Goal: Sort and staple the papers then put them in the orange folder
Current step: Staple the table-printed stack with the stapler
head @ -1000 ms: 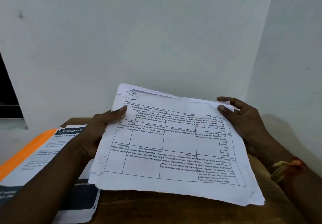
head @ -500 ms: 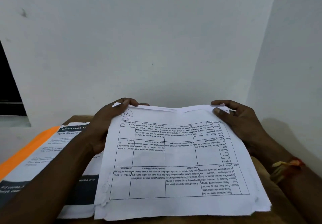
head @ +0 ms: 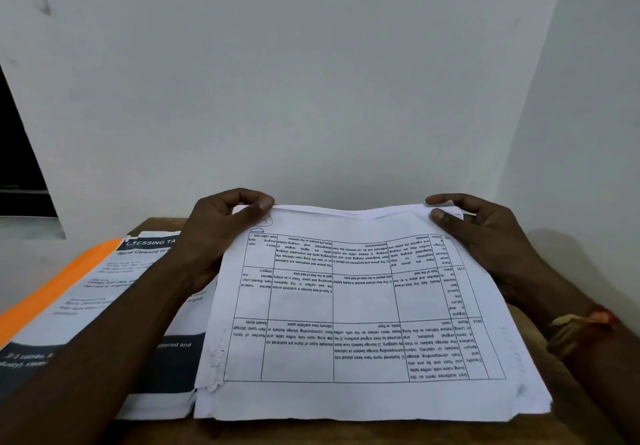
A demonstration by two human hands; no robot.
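Grasping a stack of papers (head: 363, 306) by its far corners, both hands work at the back of a brown wooden bench (head: 152, 226) set against a pale wall (head: 311, 81). The left hand (head: 221, 237) pinches the far left corner, its thumb laid on the top sheet and its fingers curled behind the edge. The right hand (head: 485, 240) grips the far right corner in the same way, thumb on top and fingers wrapped round the back. The top sheet carries a printed table whose text reads upside down from the camera, and a pen scribble (head: 263, 225) sits near the left thumb, partly covered by it. Several sheet edges show unevenly along the near side and at the far right corner, so the stack is not squared. Its near edge lies close to the front of the bench; whether the far edge is lifted off the surface cannot be told. The orange folder (head: 59, 285) lies to the left on the bench, with a printed leaflet (head: 114, 299) with dark bands resting on it. The left forearm crosses above that leaflet, and the left edge of the stack overlaps it. A thread bracelet (head: 581, 323) circles the right wrist.
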